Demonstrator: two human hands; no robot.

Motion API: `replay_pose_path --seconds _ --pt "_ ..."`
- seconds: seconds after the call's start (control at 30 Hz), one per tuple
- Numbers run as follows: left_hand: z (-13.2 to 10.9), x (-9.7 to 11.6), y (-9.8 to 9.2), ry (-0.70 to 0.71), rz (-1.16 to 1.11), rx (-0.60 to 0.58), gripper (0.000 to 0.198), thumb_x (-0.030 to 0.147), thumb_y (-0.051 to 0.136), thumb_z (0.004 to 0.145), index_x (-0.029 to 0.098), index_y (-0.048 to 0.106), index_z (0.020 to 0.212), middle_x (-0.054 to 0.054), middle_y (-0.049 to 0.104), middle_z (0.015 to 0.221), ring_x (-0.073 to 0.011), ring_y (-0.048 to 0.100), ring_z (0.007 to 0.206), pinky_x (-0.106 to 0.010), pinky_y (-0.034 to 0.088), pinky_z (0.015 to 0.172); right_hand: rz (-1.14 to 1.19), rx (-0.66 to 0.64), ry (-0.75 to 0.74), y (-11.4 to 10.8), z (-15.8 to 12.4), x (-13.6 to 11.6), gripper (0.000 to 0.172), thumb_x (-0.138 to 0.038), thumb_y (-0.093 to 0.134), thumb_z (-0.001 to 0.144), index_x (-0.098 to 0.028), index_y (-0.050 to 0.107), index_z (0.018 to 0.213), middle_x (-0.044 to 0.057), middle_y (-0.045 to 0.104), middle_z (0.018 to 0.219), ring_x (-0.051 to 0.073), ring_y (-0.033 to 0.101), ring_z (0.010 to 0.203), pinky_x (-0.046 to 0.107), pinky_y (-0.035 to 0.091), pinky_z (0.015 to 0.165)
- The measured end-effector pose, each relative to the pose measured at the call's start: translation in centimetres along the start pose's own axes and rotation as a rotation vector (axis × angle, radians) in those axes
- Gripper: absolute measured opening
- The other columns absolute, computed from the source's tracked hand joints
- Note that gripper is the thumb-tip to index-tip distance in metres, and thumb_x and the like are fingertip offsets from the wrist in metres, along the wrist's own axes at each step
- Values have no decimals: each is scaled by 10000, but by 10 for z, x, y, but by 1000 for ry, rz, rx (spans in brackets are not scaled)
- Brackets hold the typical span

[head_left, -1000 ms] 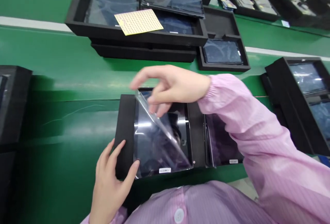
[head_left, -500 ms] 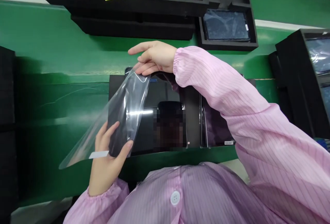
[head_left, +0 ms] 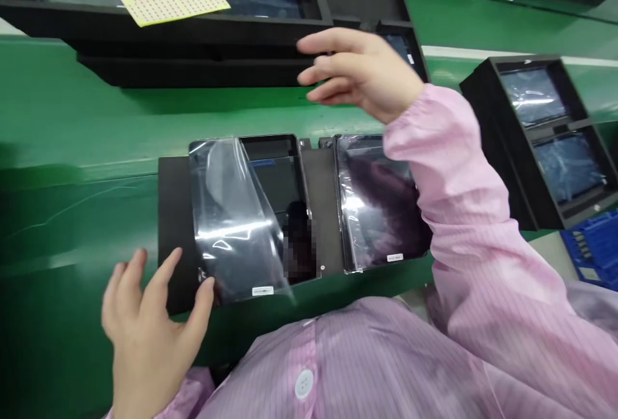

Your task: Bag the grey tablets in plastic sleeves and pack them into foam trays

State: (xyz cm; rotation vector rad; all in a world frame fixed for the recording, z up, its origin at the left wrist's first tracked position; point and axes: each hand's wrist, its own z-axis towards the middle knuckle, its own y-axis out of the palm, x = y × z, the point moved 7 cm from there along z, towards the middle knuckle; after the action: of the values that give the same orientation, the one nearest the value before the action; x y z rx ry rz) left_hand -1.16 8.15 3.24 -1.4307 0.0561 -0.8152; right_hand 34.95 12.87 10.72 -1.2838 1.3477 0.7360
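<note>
Your left hand (head_left: 145,329) lies open, fingers spread, at the near-left edge of a black foam tray (head_left: 171,213), with the thumb touching the near corner of a loose clear film (head_left: 226,213). The film drapes over the left tablet (head_left: 282,184), its long axis running away from you. Your right hand (head_left: 362,71) hovers open and empty, farther off beyond the tray.

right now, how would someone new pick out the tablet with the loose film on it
Start at the green belt and find the flat black foam tray nearest the person in pink. Two tablets lie there side by side; take the left tablet, by the left hand. Unlike the right tablet, whose wrap covers it fully, its clear film lies loose and crooked, baring one side.
</note>
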Motion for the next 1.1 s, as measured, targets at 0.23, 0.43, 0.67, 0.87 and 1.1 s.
replay_pose_path --seconds 0.23,0.43,0.67,0.87,1.1 --pt "6 75 37 470 -20 -73 782 78 470 956 406 228 1624 -74 577 1524 -341 605 1342 -640 339 1218 -76 490 -78 -134 -112 69 243 -324 668 955 -243 700 1182 0 783 987 187 789 905 352 633 886" --pt "9 119 77 599 -13 -122 621 194 453 982 117 341 1588 -252 565 1489 -416 522 1412 -615 398 1154 -316 608 53 -116 -185 144 359 -412 626 877 -209 713 1160 116 778 1093 255 745 976 430 619 880" --pt "9 152 93 638 -25 -182 719 514 427 997 108 344 1585 -251 455 1587 -410 463 1459 -609 370 1175 -485 542 44 -86 -188 154 425 -421 577 909 -196 710 1243 98 731 1063 193 653 739 388 598 762" --pt "12 173 95 691 17 -166 554 352 499 930 183 569 1454 -227 534 1532 -416 524 1407 -633 403 1128 -663 374 84 -109 -128 138 553 -402 672 855 -166 659 1355 77 707 950 200 659 681 417 609 812" --pt "9 174 87 638 -57 -275 621 296 566 824 150 581 1428 -209 530 1543 -376 494 1438 -571 380 1174 -777 217 -234 -54 -59 72 263 -443 595 827 -284 770 942 147 764 989 393 719 1031 602 547 1026"
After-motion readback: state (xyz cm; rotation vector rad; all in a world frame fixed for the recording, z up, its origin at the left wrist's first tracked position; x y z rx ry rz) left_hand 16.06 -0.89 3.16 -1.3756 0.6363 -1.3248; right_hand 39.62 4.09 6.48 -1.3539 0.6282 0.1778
